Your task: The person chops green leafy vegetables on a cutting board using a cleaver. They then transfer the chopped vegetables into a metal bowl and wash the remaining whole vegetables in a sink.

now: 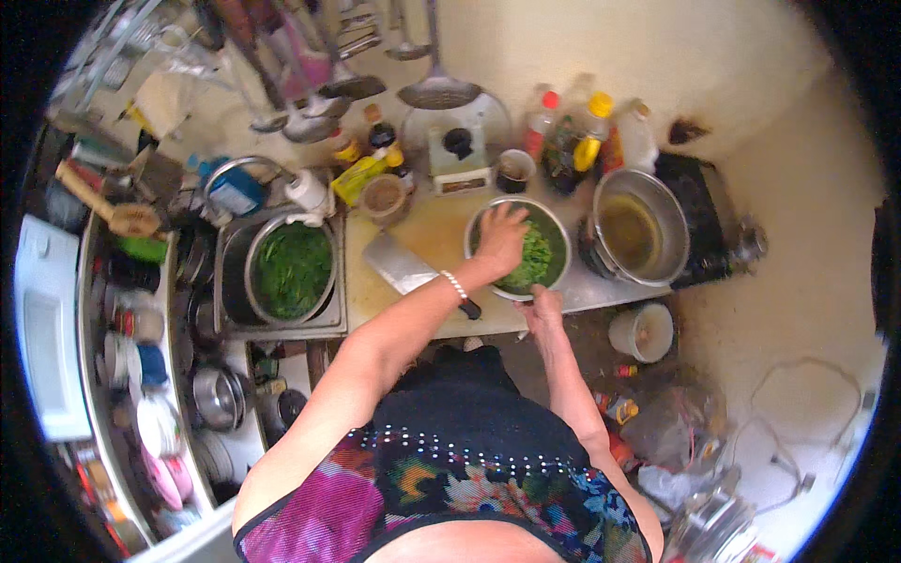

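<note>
My left hand [501, 243] reaches into a metal bowl [563, 246], its spread fingers over chopped greens [533, 259]; whether they grasp any is hard to tell. My right hand [544, 308] grips the bowl's near rim. To the left, a cleaver [401, 264] with a black handle lies on the yellowish cutting board [362, 295], partly under my left forearm. A second metal bowl [251, 281], full of leafy greens [294, 267], stands in the sink. At the right, a metal pot [677, 243] contains some liquid.
Bottles [595, 130], a cup [516, 169] and a kitchen scale [459, 165] line the back wall. Ladles [440, 91] hang above. A black stove [693, 211] is behind the pot, a white bucket [640, 334] below the counter. Shelves with dishes [158, 426] stand left.
</note>
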Available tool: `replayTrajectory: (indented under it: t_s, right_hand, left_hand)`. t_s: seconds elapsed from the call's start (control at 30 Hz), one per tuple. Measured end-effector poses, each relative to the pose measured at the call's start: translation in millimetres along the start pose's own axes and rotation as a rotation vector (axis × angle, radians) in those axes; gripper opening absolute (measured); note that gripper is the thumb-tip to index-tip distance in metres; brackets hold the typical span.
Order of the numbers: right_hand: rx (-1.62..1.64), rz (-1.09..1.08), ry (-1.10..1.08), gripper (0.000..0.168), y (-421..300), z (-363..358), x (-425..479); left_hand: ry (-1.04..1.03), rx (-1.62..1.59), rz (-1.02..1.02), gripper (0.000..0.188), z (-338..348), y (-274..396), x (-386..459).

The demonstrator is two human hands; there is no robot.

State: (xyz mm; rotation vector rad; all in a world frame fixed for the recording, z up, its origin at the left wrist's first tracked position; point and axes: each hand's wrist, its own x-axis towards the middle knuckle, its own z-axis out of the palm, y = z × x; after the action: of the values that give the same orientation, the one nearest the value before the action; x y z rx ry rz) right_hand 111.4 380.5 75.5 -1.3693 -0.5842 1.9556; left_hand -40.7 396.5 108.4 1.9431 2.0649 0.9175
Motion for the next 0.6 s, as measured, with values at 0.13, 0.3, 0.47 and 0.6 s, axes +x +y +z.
replayTrajectory:
  t_s: [0.13, 0.3, 0.47, 0.6]
  right_hand:
    - [-0.012, 0.038, 0.051, 0.023, -4.3, -4.2, 23.9]
    - [-0.007, 0.081, 0.025, 0.019, -6.2, -10.6, 64.1]
    - [0.002, 0.025, 0.025, 0.021, -3.4, -4.8, 78.2]
    - [0.173, 0.154, -0.149, 0.034, 2.6, -5.3, 68.1]
  left_hand:
    - [-0.33, 0.26, -0.024, 0.035, -16.5, 23.8, 10.6]
    - [-0.057, -0.038, -0.092, 0.029, 1.2, 24.5, 7.5]
    - [0.235, -0.326, -0.236, 0.016, -3.7, -6.7, -9.1]
    - [0.39, -0.703, -0.71, 0.012, -15.9, -35.2, -40.1]
